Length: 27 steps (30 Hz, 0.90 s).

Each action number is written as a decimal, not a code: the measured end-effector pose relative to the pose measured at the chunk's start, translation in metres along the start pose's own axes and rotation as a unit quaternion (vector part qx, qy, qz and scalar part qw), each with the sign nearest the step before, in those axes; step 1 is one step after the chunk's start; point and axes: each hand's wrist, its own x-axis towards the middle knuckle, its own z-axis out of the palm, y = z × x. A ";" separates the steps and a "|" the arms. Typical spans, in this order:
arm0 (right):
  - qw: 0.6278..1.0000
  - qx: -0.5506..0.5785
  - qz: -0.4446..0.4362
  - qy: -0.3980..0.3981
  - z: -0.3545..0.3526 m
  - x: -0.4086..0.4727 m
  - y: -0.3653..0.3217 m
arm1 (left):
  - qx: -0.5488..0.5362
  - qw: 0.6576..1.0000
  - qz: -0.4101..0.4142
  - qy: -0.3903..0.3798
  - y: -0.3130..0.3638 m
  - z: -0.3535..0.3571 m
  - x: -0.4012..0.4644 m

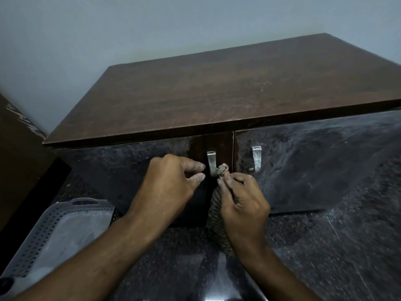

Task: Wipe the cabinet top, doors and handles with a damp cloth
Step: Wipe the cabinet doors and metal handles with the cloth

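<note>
While hanging long-axis vertical before left door, striped cloth points bunched tip up against left handle. Cloth brown-beige, twisted, grimy. Right hand fingers pinched shut on cloth. Left hand fingers loosely curled, tips beside handle, holding nothing. Right handle dusty, doors streaked.

A cabinet stands against the wall, a basket on the floor to its left.
</note>
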 end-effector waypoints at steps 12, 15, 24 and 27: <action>1.000 0.002 -0.005 -0.016 -0.007 -0.010 0.005 | -0.004 1.000 0.005 -0.029 -0.004 0.002 -0.001; 0.999 0.024 -0.042 0.003 -0.012 -0.006 -0.007 | 0.000 0.999 0.004 -0.033 -0.004 0.002 -0.001; 0.993 0.015 -0.119 0.018 0.006 0.026 -0.028 | 0.010 1.000 0.006 -0.026 -0.004 -0.002 -0.001; 0.993 0.008 -0.116 0.020 0.006 0.025 -0.028 | -0.004 1.000 -0.001 0.000 -0.006 -0.005 0.001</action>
